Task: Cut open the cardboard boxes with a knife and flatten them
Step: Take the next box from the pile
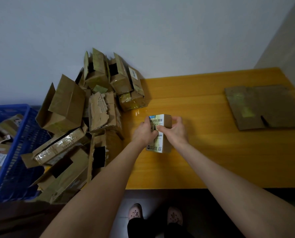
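Your yellow worktop (212,152) against the pale wall carries one flattened cardboard sheet (263,107) at two o'clock, so at least one box looks done. Your left hand (146,130) and right hand (176,129) both grip the small labelled box (166,121) at centre, not yet flattened, and I cannot make out a knife. The heap of opened boxes (78,121) at nine o'clock and the blue crate (23,143) beyond it suggest most work remains.

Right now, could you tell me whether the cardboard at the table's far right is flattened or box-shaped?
Flattened: the cardboard lies as a flat sheet on the yellow table, no sides standing.
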The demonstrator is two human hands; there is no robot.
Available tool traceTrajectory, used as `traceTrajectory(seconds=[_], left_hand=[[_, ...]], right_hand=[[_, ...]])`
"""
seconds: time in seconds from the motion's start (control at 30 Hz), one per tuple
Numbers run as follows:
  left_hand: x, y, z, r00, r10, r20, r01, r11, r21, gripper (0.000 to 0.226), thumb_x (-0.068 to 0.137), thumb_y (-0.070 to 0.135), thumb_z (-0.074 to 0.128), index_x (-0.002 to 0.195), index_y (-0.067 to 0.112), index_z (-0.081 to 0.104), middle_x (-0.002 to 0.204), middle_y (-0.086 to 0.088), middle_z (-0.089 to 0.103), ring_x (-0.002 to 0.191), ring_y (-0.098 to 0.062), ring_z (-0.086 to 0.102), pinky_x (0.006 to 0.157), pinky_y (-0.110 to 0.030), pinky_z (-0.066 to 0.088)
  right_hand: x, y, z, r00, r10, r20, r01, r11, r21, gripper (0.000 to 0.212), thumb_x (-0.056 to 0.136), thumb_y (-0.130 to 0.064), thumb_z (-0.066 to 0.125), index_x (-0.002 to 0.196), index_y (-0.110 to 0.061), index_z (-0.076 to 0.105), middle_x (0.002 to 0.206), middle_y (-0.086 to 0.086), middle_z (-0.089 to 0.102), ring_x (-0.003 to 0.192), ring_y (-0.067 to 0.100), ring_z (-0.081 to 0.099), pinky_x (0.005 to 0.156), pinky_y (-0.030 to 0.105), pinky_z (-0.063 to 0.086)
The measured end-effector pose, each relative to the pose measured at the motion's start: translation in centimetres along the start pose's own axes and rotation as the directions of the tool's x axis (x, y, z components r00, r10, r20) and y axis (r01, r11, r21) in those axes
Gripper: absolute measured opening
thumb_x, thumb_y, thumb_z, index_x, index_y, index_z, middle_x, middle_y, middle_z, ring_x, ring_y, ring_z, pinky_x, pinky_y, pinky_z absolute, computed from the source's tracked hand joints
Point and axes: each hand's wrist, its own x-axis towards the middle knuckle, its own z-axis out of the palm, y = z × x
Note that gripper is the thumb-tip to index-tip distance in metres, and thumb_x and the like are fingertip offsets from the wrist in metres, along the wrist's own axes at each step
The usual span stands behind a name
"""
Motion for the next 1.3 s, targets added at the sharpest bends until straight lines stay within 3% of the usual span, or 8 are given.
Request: traceTrajectory(seconds=[0.3, 0.47, 0.57, 0.73, 0.83, 1.03, 1.13, 1.3], left_hand=[[-0.2, 0.2, -0.5, 1.000, 0.016, 0.007, -0.017, 0.995, 0.101, 0.065, 0.094, 0.026, 0.051, 0.150, 0.011, 0.019, 0.122, -0.013, 0.053, 0.106, -0.033, 0.057, 0.079, -0.041, 0.048], [-0.4, -0.3, -0.9, 0.994, 0.076, 0.082, -0.065, 0.989, -0.136, 0.052, 0.096, 0.029, 0.054, 0.142, 0.017, 0.034, 0.123, -0.007, 0.060, 0.108, -0.026, 0.060, 0.088, -0.049, 0.052], [-0.4, -0.4, -1.4, 0.993, 0.079, 0.082, -0.062, 0.980, -0.191, 0.044, 0.094, 0.025, 0.060, 0.133, 0.014, 0.043, 0.119, -0.006, 0.063, 0.108, -0.024, 0.061, 0.088, -0.047, 0.053], [-0.4, 0.0, -1.3, 0.996, 0.068, 0.062, -0.062, 0.994, -0.088, 0.045, 0.091, 0.026, 0.060, 0.129, 0.010, 0.041, 0.113, -0.008, 0.062, 0.101, -0.027, 0.062, 0.082, -0.045, 0.054], [-0.3, 0.5, -1.0, 0.999, 0.030, 0.023, -0.030, 1.000, -0.003, 0.054, 0.090, 0.033, 0.061, 0.131, 0.008, 0.038, 0.112, -0.010, 0.061, 0.100, -0.029, 0.061, 0.080, -0.043, 0.053], [-0.2, 1.4, -1.1, 1.000, -0.001, 0.015, -0.001, 0.997, 0.078, 0.055, 0.094, 0.027, 0.053, 0.139, 0.004, 0.031, 0.113, -0.015, 0.060, 0.101, -0.035, 0.060, 0.075, -0.040, 0.050], [-0.2, 1.4, -1.3, 0.999, 0.012, 0.037, -0.015, 0.996, 0.084, 0.044, 0.094, 0.023, 0.050, 0.132, 0.005, 0.036, 0.111, -0.015, 0.060, 0.099, -0.034, 0.059, 0.070, -0.036, 0.043], [-0.2, 1.0, -2.1, 0.995, 0.009, 0.103, -0.012, 1.000, 0.028, 0.042, 0.096, 0.019, 0.047, 0.135, 0.008, 0.037, 0.114, -0.013, 0.058, 0.099, -0.030, 0.057, 0.077, -0.042, 0.051]], right_hand=[[-0.1, 0.1, 0.0, 1.000, -0.001, 0.022, -0.001, 0.997, 0.071, 0.051, 0.073, -0.038, 0.079, 0.109, -0.029, 0.044, 0.085, -0.009, 0.060, 0.086, 0.019, 0.064, 0.071, 0.034, 0.050], [0.0, 0.4, -0.9, 1.000, -0.003, 0.010, 0.002, 0.998, 0.069, 0.054, 0.074, -0.039, 0.079, 0.115, -0.028, 0.046, 0.084, -0.013, 0.059, 0.086, 0.017, 0.064, 0.074, 0.035, 0.052], [-0.3, 0.5, -1.1, 1.000, -0.022, 0.019, 0.021, 0.997, 0.071, 0.053, 0.075, -0.036, 0.080, 0.115, -0.026, 0.046, 0.081, -0.012, 0.057, 0.083, 0.016, 0.063, 0.073, 0.035, 0.052], [-0.4, 0.2, -0.8, 0.999, -0.030, 0.011, 0.030, 0.998, 0.052, 0.054, 0.074, -0.036, 0.079, 0.114, -0.027, 0.045, 0.082, -0.010, 0.057, 0.085, 0.018, 0.063, 0.078, 0.041, 0.054], [-0.5, 0.2, -0.7, 0.999, -0.038, 0.013, 0.037, 0.998, 0.057, 0.053, 0.073, -0.035, 0.080, 0.113, -0.026, 0.045, 0.080, -0.011, 0.055, 0.081, 0.016, 0.061, 0.075, 0.039, 0.053], [-0.1, -0.1, -0.9, 0.999, -0.036, 0.031, 0.033, 0.995, 0.089, 0.049, 0.073, -0.032, 0.080, 0.109, -0.026, 0.046, 0.080, -0.010, 0.056, 0.080, 0.015, 0.061, 0.075, 0.037, 0.051], [0.0, -0.1, -1.1, 0.998, -0.024, 0.050, 0.019, 0.995, 0.101, 0.048, 0.074, -0.031, 0.079, 0.108, -0.026, 0.046, 0.080, -0.010, 0.054, 0.079, 0.015, 0.060, 0.075, 0.037, 0.050], [0.3, 0.1, -1.5, 0.995, -0.008, 0.103, -0.006, 0.991, 0.135, 0.044, 0.077, -0.024, 0.077, 0.109, -0.022, 0.047, 0.085, -0.006, 0.056, 0.080, 0.016, 0.060, 0.074, 0.035, 0.049]])
